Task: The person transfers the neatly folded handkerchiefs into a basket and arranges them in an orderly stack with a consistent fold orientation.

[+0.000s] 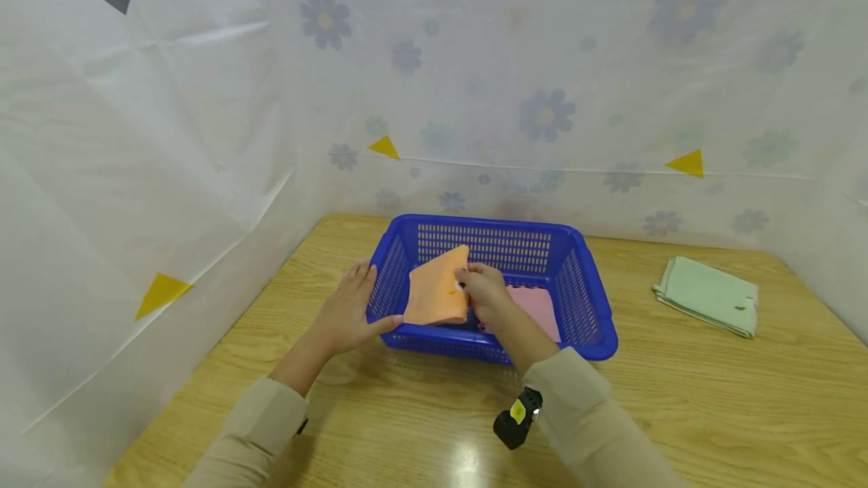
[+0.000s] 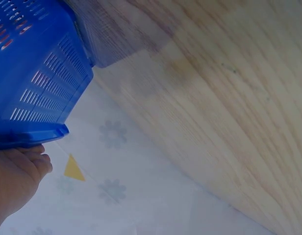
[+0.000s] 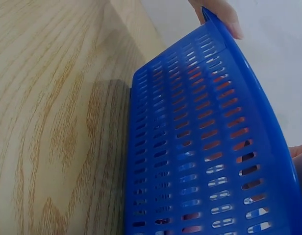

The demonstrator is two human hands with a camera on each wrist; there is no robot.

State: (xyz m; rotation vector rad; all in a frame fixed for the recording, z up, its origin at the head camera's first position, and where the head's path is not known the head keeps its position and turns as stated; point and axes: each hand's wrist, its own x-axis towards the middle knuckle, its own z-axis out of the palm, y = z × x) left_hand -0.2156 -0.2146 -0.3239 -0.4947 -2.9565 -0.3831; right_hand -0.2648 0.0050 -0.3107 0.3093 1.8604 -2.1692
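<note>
A folded orange cloth stands tilted inside the blue plastic basket. My right hand pinches its right edge, thumb on the near face. Spread over the basket's near left corner, my left hand rests on the rim with its thumb along the front edge; in the left wrist view its fingertips lie right at the rim. A pink cloth lies on the basket floor at the right, partly hidden by the right hand and forearm. Through the basket's slots, orange shows in the right wrist view.
A folded light green cloth lies on the wooden table to the right of the basket. White plastic sheeting with flower prints closes off the back and sides. A black device is strapped at the right wrist.
</note>
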